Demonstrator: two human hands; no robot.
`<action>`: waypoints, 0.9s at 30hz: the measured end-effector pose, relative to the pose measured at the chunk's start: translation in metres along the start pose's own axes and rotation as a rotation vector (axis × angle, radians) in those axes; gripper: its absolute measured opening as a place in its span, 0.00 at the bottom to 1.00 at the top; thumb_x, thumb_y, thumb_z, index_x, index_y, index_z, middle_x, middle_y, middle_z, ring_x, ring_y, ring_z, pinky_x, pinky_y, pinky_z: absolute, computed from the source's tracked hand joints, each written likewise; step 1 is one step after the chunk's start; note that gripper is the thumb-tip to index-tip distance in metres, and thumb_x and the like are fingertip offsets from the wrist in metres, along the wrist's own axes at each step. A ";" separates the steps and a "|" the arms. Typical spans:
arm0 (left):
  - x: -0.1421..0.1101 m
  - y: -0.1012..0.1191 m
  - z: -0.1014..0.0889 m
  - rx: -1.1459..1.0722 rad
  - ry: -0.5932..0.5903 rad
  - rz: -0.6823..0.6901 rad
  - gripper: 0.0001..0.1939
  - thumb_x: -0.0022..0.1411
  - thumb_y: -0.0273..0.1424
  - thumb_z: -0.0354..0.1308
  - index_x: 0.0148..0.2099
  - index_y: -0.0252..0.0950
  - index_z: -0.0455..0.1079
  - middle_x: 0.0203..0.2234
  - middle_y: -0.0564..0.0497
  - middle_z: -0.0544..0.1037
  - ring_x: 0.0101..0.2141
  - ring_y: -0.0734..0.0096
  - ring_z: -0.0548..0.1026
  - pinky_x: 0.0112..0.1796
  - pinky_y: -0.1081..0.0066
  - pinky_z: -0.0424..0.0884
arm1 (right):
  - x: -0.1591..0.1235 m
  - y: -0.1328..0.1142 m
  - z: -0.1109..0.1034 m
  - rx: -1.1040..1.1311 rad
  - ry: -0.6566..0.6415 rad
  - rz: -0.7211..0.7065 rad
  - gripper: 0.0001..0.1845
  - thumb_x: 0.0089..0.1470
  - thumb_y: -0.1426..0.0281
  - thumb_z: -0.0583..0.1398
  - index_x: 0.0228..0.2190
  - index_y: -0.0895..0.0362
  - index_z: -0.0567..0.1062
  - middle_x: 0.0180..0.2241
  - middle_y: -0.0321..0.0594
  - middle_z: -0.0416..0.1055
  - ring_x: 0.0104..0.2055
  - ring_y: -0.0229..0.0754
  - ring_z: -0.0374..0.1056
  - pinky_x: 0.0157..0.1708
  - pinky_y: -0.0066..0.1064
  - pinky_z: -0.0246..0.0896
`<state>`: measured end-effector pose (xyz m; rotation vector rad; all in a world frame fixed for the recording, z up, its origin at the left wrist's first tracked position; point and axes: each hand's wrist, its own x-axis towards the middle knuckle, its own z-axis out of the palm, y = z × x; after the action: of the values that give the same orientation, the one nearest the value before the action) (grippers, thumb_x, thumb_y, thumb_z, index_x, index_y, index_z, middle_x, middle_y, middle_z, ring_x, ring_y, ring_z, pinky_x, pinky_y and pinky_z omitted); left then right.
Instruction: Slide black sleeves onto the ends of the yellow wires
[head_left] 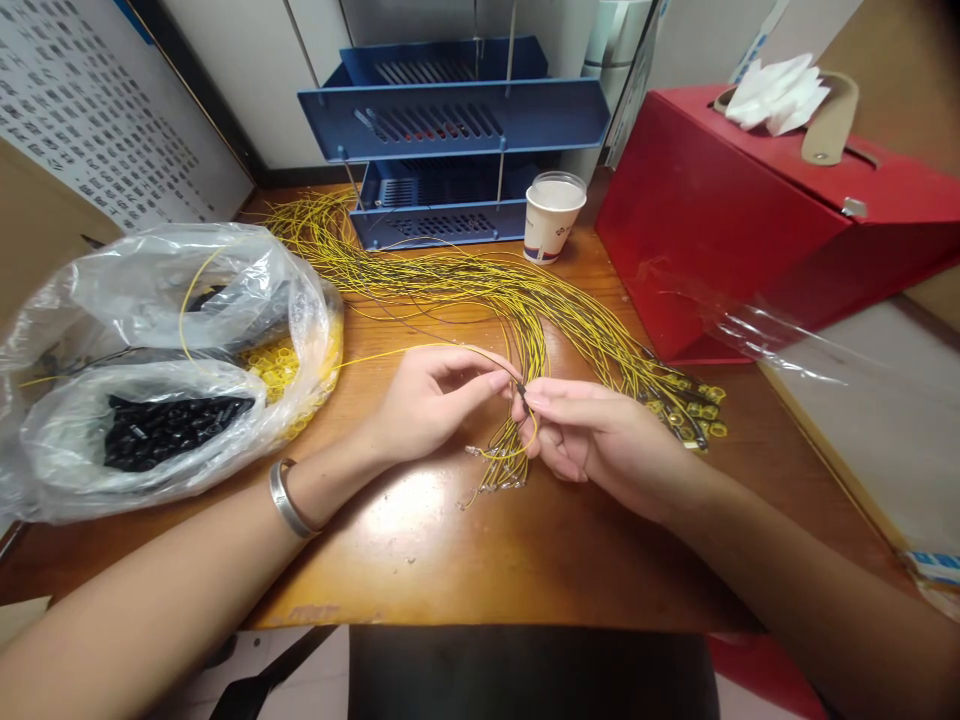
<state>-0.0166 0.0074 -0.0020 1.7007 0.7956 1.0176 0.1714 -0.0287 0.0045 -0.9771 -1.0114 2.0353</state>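
My left hand and my right hand meet over the wooden table, fingertips pinched together on one thin yellow wire with a small black piece at its end. The wire trails left towards the plastic bags. Under my hands lies a bundle of yellow and black wires fanning back across the table; its ends near my right hand carry small yellow rings. A metal bracelet sits on my left wrist.
Clear plastic bags at the left hold small black parts and yellow rings. A blue tiered tray and a paper cup stand at the back. A red box with white tissue fills the right.
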 end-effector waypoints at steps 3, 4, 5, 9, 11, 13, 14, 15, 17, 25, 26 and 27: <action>0.000 0.001 0.000 0.042 0.006 0.038 0.06 0.62 0.28 0.60 0.34 0.32 0.77 0.27 0.49 0.82 0.28 0.73 0.78 0.33 0.75 0.73 | -0.001 0.000 0.000 -0.004 0.001 -0.004 0.08 0.59 0.69 0.57 0.31 0.59 0.73 0.24 0.36 0.71 0.16 0.27 0.55 0.16 0.24 0.42; 0.000 0.001 0.000 0.058 0.014 0.053 0.06 0.62 0.28 0.60 0.34 0.32 0.77 0.27 0.49 0.82 0.28 0.74 0.78 0.33 0.75 0.73 | -0.001 0.000 0.000 -0.004 0.000 -0.004 0.08 0.59 0.69 0.57 0.31 0.59 0.73 0.24 0.36 0.71 0.16 0.27 0.55 0.16 0.24 0.42; 0.000 0.000 0.000 0.070 0.026 0.067 0.06 0.62 0.27 0.60 0.35 0.32 0.77 0.28 0.49 0.82 0.29 0.74 0.78 0.33 0.75 0.73 | -0.002 0.000 0.000 -0.003 -0.001 -0.005 0.08 0.59 0.69 0.57 0.31 0.59 0.73 0.24 0.36 0.71 0.16 0.27 0.55 0.16 0.24 0.42; 0.000 -0.002 -0.001 0.097 0.075 0.118 0.05 0.62 0.27 0.60 0.36 0.33 0.77 0.30 0.50 0.82 0.30 0.75 0.78 0.35 0.76 0.73 | -0.002 -0.001 0.001 -0.004 -0.006 -0.004 0.09 0.59 0.68 0.57 0.31 0.59 0.74 0.24 0.36 0.71 0.16 0.27 0.56 0.16 0.24 0.42; 0.000 -0.003 -0.001 0.102 0.098 0.134 0.05 0.62 0.27 0.60 0.36 0.33 0.77 0.30 0.51 0.82 0.30 0.76 0.78 0.35 0.77 0.73 | -0.001 -0.001 0.001 -0.005 -0.012 -0.003 0.09 0.59 0.68 0.56 0.30 0.59 0.74 0.24 0.36 0.71 0.16 0.28 0.56 0.16 0.24 0.41; 0.000 -0.003 -0.002 0.103 0.123 0.134 0.04 0.61 0.27 0.60 0.35 0.33 0.77 0.30 0.51 0.82 0.30 0.76 0.78 0.35 0.77 0.73 | -0.002 -0.001 0.001 -0.003 -0.018 0.001 0.09 0.59 0.69 0.56 0.30 0.59 0.74 0.23 0.36 0.71 0.16 0.28 0.56 0.16 0.24 0.41; 0.000 -0.003 -0.002 0.104 0.138 0.129 0.04 0.61 0.27 0.60 0.35 0.33 0.77 0.29 0.50 0.82 0.30 0.75 0.78 0.35 0.77 0.73 | -0.002 -0.001 0.001 -0.003 -0.021 0.002 0.09 0.59 0.69 0.56 0.29 0.59 0.74 0.23 0.36 0.71 0.16 0.28 0.56 0.16 0.24 0.41; 0.000 -0.004 -0.002 0.105 0.152 0.124 0.04 0.61 0.27 0.61 0.36 0.32 0.77 0.29 0.50 0.82 0.30 0.75 0.78 0.35 0.76 0.74 | -0.002 -0.001 0.001 -0.005 -0.022 0.003 0.09 0.59 0.69 0.56 0.29 0.58 0.74 0.23 0.36 0.71 0.16 0.28 0.56 0.16 0.24 0.41; 0.001 -0.004 -0.003 0.095 0.177 0.111 0.05 0.61 0.29 0.61 0.36 0.32 0.76 0.30 0.49 0.81 0.31 0.73 0.78 0.35 0.75 0.74 | -0.003 -0.001 0.000 -0.006 -0.024 0.001 0.09 0.59 0.68 0.57 0.29 0.58 0.73 0.23 0.36 0.71 0.16 0.28 0.56 0.16 0.24 0.41; 0.000 -0.003 -0.004 0.004 0.177 0.046 0.08 0.61 0.33 0.62 0.38 0.33 0.76 0.32 0.47 0.81 0.32 0.71 0.77 0.34 0.73 0.73 | -0.004 -0.001 0.002 -0.017 -0.013 0.011 0.08 0.58 0.68 0.57 0.30 0.59 0.73 0.24 0.36 0.71 0.17 0.28 0.55 0.16 0.25 0.42; 0.000 -0.003 -0.004 -0.014 0.148 0.028 0.10 0.61 0.34 0.62 0.41 0.33 0.76 0.32 0.47 0.81 0.31 0.71 0.77 0.33 0.73 0.72 | -0.005 -0.001 0.002 -0.017 -0.013 0.009 0.08 0.58 0.68 0.57 0.30 0.59 0.73 0.24 0.36 0.71 0.17 0.28 0.55 0.16 0.25 0.42; 0.000 -0.002 -0.003 -0.034 0.105 0.003 0.12 0.61 0.34 0.62 0.44 0.34 0.76 0.32 0.47 0.81 0.30 0.72 0.77 0.32 0.73 0.72 | -0.005 -0.001 0.002 -0.015 -0.014 0.008 0.08 0.58 0.67 0.57 0.30 0.59 0.72 0.24 0.36 0.71 0.16 0.28 0.55 0.16 0.25 0.42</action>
<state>-0.0195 0.0093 -0.0035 1.6313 0.8386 1.1234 0.1725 -0.0328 0.0073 -0.9776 -1.0327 2.0468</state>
